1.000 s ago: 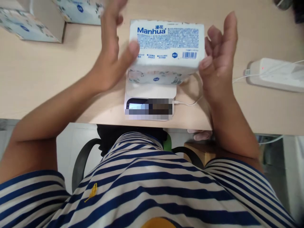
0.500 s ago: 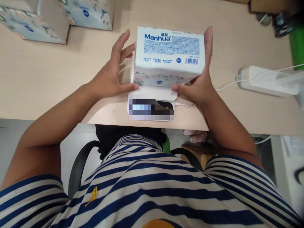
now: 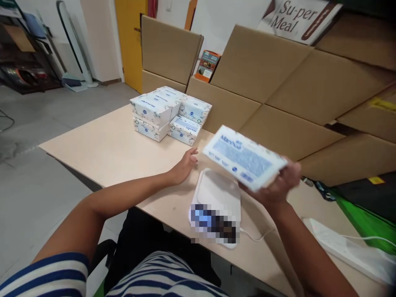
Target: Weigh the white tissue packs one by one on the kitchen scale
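My right hand (image 3: 278, 183) grips one end of a white-and-blue pack of tissues (image 3: 243, 156), printed with lettering and a barcode. The pack is held in the air, tilted, above and behind a white digital scale (image 3: 219, 192). The scale's front display is pixelated, and a thin white cable leaves its right side. My left hand (image 3: 184, 166) is over the table to the left of the scale, fingers apart and holding nothing. Beyond it, several similar tissue packs (image 3: 157, 107) are stacked two high on the table.
Large cardboard boxes (image 3: 235, 103) stand along the table's back edge. A white power strip (image 3: 343, 251) with a cable lies at the right, near something green (image 3: 361, 227). The wooden table's (image 3: 102, 136) left edge borders grey floor. A yellow door (image 3: 130, 41) is behind.
The tissue pack has risen off the scale in my right hand. My left hand has come away from it. The camera has tilted up, bringing the stack and boxes into view.
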Demonstrator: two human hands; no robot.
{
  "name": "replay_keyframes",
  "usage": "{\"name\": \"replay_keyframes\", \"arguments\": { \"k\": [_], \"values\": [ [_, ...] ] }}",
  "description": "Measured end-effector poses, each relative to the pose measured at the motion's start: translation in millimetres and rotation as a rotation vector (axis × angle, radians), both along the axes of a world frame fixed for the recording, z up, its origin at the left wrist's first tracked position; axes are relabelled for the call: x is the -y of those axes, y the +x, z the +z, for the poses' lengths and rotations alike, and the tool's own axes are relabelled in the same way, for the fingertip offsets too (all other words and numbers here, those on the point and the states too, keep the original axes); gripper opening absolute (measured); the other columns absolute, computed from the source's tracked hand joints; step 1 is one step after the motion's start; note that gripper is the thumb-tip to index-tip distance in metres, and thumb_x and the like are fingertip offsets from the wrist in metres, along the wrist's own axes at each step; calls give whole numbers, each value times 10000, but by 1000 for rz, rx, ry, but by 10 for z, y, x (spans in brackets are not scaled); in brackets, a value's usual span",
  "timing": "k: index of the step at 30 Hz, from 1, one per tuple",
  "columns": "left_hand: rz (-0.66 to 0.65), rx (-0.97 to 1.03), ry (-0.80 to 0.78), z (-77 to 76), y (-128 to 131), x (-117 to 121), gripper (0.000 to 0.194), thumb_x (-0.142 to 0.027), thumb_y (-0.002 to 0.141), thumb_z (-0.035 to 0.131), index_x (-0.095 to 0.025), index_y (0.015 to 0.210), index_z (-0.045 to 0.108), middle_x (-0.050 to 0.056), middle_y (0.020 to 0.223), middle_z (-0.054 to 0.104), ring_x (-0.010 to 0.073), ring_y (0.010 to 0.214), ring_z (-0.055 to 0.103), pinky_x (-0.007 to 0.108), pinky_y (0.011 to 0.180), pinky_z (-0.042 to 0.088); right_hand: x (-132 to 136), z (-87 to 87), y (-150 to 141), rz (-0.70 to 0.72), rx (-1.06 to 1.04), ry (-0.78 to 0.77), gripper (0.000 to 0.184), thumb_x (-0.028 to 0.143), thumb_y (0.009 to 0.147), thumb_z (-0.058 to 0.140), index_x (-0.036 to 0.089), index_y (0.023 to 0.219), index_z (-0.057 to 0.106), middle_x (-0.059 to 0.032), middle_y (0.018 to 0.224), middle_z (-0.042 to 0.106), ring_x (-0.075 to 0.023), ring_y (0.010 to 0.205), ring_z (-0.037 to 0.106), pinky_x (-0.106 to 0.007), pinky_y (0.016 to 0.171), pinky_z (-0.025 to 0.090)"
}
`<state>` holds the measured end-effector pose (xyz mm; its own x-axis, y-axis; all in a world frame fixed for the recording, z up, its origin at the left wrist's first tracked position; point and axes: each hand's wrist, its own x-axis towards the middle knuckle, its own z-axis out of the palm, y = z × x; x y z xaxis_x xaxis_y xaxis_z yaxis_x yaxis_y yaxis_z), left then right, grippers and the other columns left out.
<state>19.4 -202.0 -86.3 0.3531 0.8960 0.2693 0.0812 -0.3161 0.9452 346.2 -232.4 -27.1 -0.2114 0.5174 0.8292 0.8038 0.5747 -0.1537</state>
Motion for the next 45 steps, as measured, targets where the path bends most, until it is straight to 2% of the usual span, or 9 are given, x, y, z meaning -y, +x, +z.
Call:
{"name": "replay_keyframes", "arguments": {
  "k": [1,3,7,10,13,15,21,38,45],
  "values": [
    [57,15,-11,-3,-5,-12,1054,-964,1026,194,-203,1746,318,255,1786,423,374,1514,599,610,1326,465,-199,26,-148,76,-75,57,1287,870,738,828,543,1778,144,-146,1544,541,-535,1384,675,-855,1078,581],
    [190,48,-23,8,-14,-66,980,-915,1061,175,-215,1729,336,238,1791,410,358,1547,569,587,1330,464,-631,36,-487,112,-119,58,1327,846,829,778,447,1812,-19,-164,1623,474,-464,1485,631,-760,1152,591],
    [431,75,-30,45,-70,-249,825,-792,1137,234,-208,1706,363,227,1809,367,320,1709,391,530,1435,320,-1391,-82,-1153,230,-317,-196,1342,835,883,726,370,1816,-119,-190,1736,424,-357,1571,582,-617,1249,581],
    [544,88,-36,52,-134,-368,716,-737,1157,323,-231,1651,427,209,1774,416,291,1731,362,502,1471,234,-1637,-152,-1468,175,-298,-369,1352,772,873,761,292,1836,-57,-226,1840,337,-359,1664,485,-588,1290,541],
    [620,116,-70,20,-157,-466,676,-719,1151,368,-215,1588,477,230,1732,458,311,1721,381,522,1467,246,-1664,-133,-1570,28,-177,-590,1218,678,939,692,228,1850,21,-231,1873,335,-351,1648,517,-544,1255,558],
    [648,119,-99,-18,-146,-529,677,-726,1143,367,-201,1547,506,253,1699,488,337,1709,402,550,1449,286,-1631,-86,-1566,-40,-121,-688,1165,668,950,660,193,1851,94,-235,1796,484,-363,1495,665,-522,1174,603],
    [677,142,-162,-103,-77,-640,613,-699,1134,415,-220,1491,550,239,1678,527,349,1670,459,556,1419,348,-1523,80,-1572,-156,-26,-741,1164,698,926,663,172,1841,172,-199,1445,782,-403,1179,778,-500,975,627],
    [572,-32,42,22,17,-432,513,-449,1130,572,-182,1563,505,239,1726,467,347,1688,426,558,1453,273,-1579,171,-1670,-226,-63,-771,1123,647,903,655,195,1831,211,-137,1212,820,-362,1066,768,-508,948,618],
    [527,-18,41,61,51,-332,471,-491,1125,573,-216,1507,590,212,1751,448,400,1683,424,612,1421,331,-1588,263,-1605,-269,-6,-715,1028,634,901,660,226,1785,329,-179,1420,778,-385,1263,749,-573,1085,596]
  ]
}}
